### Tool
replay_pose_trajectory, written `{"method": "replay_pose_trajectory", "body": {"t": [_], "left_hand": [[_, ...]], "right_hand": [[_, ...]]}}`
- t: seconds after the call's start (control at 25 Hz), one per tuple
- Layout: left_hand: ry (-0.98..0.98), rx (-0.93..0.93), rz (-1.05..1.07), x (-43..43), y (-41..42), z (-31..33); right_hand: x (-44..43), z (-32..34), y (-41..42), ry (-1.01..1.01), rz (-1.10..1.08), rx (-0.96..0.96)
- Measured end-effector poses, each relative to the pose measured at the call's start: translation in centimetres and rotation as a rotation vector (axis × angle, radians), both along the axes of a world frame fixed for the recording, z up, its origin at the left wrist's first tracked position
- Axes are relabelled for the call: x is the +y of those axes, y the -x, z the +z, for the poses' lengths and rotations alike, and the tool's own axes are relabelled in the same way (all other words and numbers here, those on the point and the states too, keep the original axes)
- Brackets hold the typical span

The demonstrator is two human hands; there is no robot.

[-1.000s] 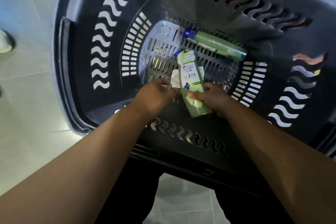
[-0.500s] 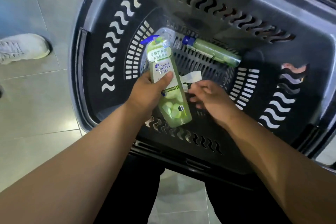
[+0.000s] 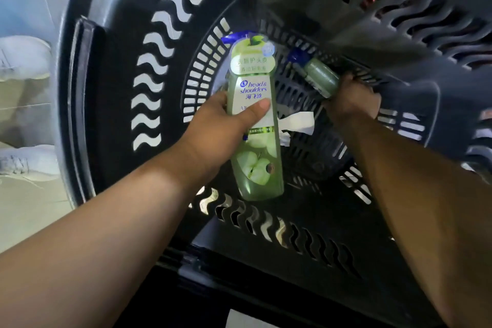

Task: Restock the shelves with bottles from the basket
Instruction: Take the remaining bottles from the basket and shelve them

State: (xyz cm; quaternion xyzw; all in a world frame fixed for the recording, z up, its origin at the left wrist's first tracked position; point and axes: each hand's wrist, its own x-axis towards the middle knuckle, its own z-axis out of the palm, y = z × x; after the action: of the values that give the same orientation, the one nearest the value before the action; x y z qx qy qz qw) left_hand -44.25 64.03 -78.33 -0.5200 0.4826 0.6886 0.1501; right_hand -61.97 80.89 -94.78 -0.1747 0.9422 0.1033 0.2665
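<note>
I look down into a dark plastic basket [image 3: 111,93] with wavy slots in its walls. My left hand [image 3: 213,130] grips a green shampoo bottle [image 3: 254,141] with a blue cap and apple pictures, held above the basket floor. My right hand [image 3: 351,100] has reached to the far side of the floor and closes around a second green bottle [image 3: 318,74] with a blue cap that lies there. My fingers hide that bottle's lower half.
A crumpled white paper scrap [image 3: 295,121] lies on the basket floor between my hands. Pale floor tiles and a person's white shoes [image 3: 24,162] show at the left, outside the basket. No shelf is in view.
My left hand has taken the apple bottle from the right hand and lifted it. My right hand has moved to the far bottle and closed on it. The view has moved closer.
</note>
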Motion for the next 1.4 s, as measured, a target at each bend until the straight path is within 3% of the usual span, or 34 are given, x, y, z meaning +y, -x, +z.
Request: {"method": "replay_pose_trajectory", "body": {"t": [0.08, 0.2, 0.32, 0.48, 0.64, 0.88, 0.96, 1.04, 1.12, 1.4], "left_hand": [[0.006, 0.000, 0.001, 0.0, -0.1, -0.1], [0.000, 0.021, 0.059, -0.1, -0.3, 0.7], [-0.034, 0.015, 0.123, 0.6, -0.5, 3.0], [-0.122, 0.081, 0.186, 1.6, -0.2, 9.6], [-0.206, 0.199, 0.244, 1.8, 0.3, 18.8], [-0.110, 0.289, 0.222, 0.1, 0.9, 34.2], [-0.098, 0.337, 0.218, -0.5, 0.8, 39.1], [-0.091, 0.384, 0.212, -1.0, 0.9, 44.1], [-0.065, 0.416, 0.201, -1.1, 0.8, 48.7], [-0.004, 0.487, 0.135, -0.6, 0.5, 60.1]], "right_hand": [[0.5, -0.2, -0.1, 0.080, -0.103, -0.077], [1.6, 2.6, -1.5, 0.331, -0.404, -0.416], [2.5, 9.6, -4.3, 0.617, -0.760, -0.685], [2.5, 20.9, -7.1, 0.900, -0.997, -0.858], [1.4, 32.4, -8.4, 0.987, -0.980, -0.900], [-1.3, 50.0, -7.5, 0.950, -0.829, -0.834], [-1.9, 55.5, -7.5, 0.982, -0.796, -0.797], [-2.2, 60.8, -7.4, 1.091, -0.741, -0.880], [-2.2, 65.3, -7.7, 1.161, -0.693, -0.933], [-1.4, 76.9, -9.3, 1.246, -0.710, -0.776]]}}
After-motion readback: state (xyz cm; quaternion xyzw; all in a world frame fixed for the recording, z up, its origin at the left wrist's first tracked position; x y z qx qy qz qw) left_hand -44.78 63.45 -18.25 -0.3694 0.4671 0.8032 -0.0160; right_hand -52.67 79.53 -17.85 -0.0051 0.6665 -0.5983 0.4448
